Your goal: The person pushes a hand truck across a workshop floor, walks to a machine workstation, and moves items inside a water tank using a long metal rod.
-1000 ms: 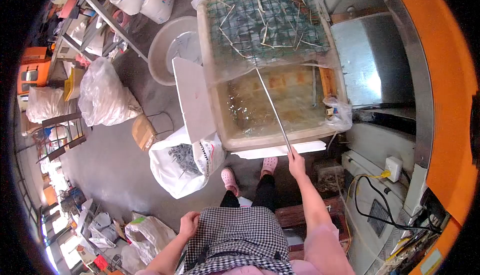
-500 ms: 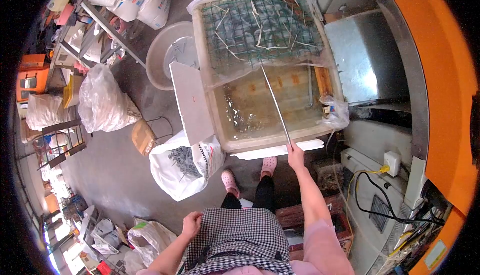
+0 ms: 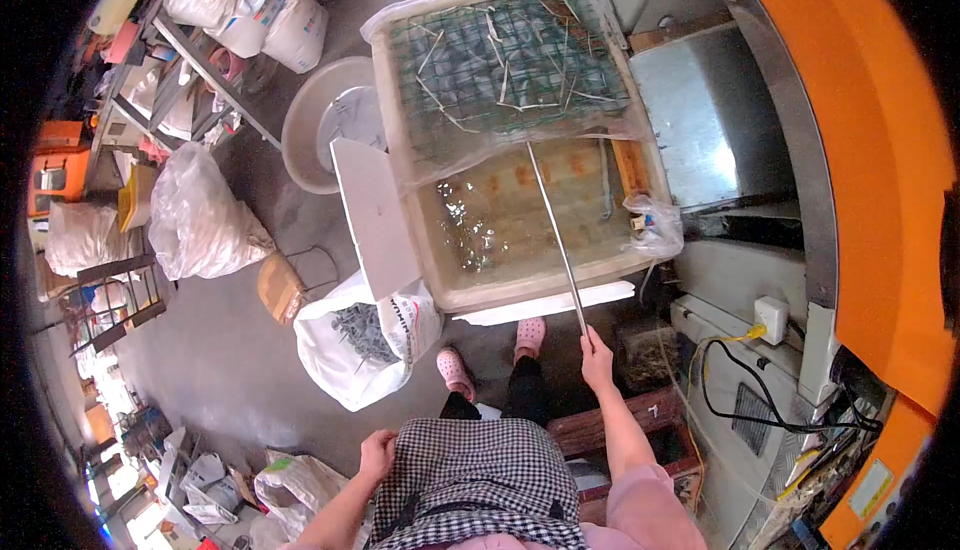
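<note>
My right hand [image 3: 597,360] is closed around the near end of a long thin metal rod [image 3: 558,235]. The rod reaches over a large tub of water [image 3: 450,297], its far tip near the edge of a clear plastic sheet [image 3: 465,158]. Beyond that edge, a green mesh [image 3: 510,60] with loose white strips on it covers the tub's far half. My left hand [image 3: 378,455] hangs beside the checkered apron [image 3: 480,460] with its fingers curled; anything inside them is hidden.
A white sack [image 3: 340,370] of small grey parts stands left of my feet, beside a white board [image 3: 375,220]. Behind it are a round basin [image 3: 305,140] and a small wooden stool [image 3: 285,288]. An orange machine [image 3: 870,150] and black cables [image 3: 760,415] line the right side.
My right hand has drawn the rod back toward me, so its far tip now lies nearer, off the mesh. My left hand stays by the apron. The view has shifted slightly.
</note>
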Motion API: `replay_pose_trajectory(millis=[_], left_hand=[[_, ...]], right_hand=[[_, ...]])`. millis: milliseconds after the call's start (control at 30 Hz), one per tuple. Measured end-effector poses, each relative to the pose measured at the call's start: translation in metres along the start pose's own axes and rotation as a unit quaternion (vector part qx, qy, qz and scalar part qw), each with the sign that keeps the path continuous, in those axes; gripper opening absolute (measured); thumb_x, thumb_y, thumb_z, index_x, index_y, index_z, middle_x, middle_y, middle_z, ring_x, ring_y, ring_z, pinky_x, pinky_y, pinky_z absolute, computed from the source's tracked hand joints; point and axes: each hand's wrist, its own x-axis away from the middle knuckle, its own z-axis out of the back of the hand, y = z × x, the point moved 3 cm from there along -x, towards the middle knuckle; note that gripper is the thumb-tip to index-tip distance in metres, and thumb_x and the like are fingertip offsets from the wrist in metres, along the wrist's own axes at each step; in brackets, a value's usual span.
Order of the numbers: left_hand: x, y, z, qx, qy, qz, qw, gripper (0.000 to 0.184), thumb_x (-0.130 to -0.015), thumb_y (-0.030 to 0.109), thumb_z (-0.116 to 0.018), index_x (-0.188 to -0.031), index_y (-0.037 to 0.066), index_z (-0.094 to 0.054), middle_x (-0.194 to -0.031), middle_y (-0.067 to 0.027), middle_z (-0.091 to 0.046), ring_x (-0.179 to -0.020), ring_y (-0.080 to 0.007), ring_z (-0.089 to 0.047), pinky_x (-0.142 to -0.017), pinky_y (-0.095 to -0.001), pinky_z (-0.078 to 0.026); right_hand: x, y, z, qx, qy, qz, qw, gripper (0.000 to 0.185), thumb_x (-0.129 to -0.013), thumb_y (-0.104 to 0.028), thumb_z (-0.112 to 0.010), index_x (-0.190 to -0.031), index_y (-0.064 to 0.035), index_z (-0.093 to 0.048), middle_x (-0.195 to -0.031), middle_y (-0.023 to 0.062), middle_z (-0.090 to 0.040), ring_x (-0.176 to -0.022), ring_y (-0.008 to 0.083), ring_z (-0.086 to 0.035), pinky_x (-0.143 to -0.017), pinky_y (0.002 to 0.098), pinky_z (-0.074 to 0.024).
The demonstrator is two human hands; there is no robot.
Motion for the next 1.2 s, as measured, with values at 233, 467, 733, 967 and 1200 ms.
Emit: replay_pose_trajectory(millis=[233,467,733,967,1200], left_hand=[[-0.005,0.008,-0.002,-0.045,-0.009,-0.026,0.999,0.014,-0.077,0.006,-0.051,-0.085,0.001,-0.061,-0.079,-0.0173,-0.059,-0.074,-0.0299,-0.059,-0.069,-0.0355,-0.046],[0.001,0.017,0.005,-0.036,0.011,-0.026,0.999,0.013,-0.076,0.008,-0.052,-0.083,0.001,-0.061,-0.077,-0.0167,-0.059,-0.073,-0.0294,-0.059,-0.068,-0.0355,-0.046],[0.003,0.001,0.014,-0.001,0.002,-0.036,0.999,0.018,-0.075,0.014,-0.054,-0.087,0.001,-0.061,-0.08,-0.0167,-0.061,-0.075,-0.0271,-0.061,-0.07,-0.035,-0.047],[0.009,-0.017,0.051,0.059,-0.076,0.001,0.995,0.02,-0.077,0.019,-0.055,-0.086,0.002,-0.062,-0.073,-0.0119,-0.063,-0.06,-0.0193,-0.062,-0.059,-0.0307,-0.049],[0.006,-0.133,0.072,0.068,0.014,-0.035,0.997,0.022,-0.075,0.02,-0.056,-0.084,0.001,-0.062,-0.061,-0.0078,-0.061,-0.049,-0.016,-0.059,-0.053,-0.0291,-0.049]], right_hand=[[-0.062,-0.017,0.003,0.038,0.053,0.023,0.998,0.032,-0.087,-0.021,-0.045,-0.113,-0.0024,-0.049,-0.088,0.0234,-0.058,-0.081,0.0369,-0.056,-0.068,0.0387,-0.044],[-0.1,-0.014,-0.016,0.062,0.057,0.008,0.996,0.027,-0.086,-0.019,-0.046,-0.107,-0.004,-0.05,-0.081,0.0252,-0.055,-0.077,0.0391,-0.054,-0.064,0.0408,-0.0418],[0.011,-0.065,-0.003,0.02,0.086,0.042,0.995,0.022,-0.083,-0.018,-0.046,-0.093,0.0003,-0.054,-0.077,0.0246,-0.055,-0.075,0.0409,-0.054,-0.064,0.044,-0.0416],[0.068,-0.051,-0.054,0.039,0.015,-0.079,0.996,0.018,-0.081,-0.017,-0.044,-0.082,-0.0022,-0.053,-0.07,0.0187,-0.056,-0.067,0.0307,-0.058,-0.058,0.0418,-0.0443],[0.089,-0.091,-0.117,0.291,-0.18,0.064,0.938,0.014,-0.075,-0.011,-0.049,-0.067,-0.0018,-0.056,-0.054,0.013,-0.053,-0.047,0.0227,-0.053,-0.041,0.0347,-0.0409]])
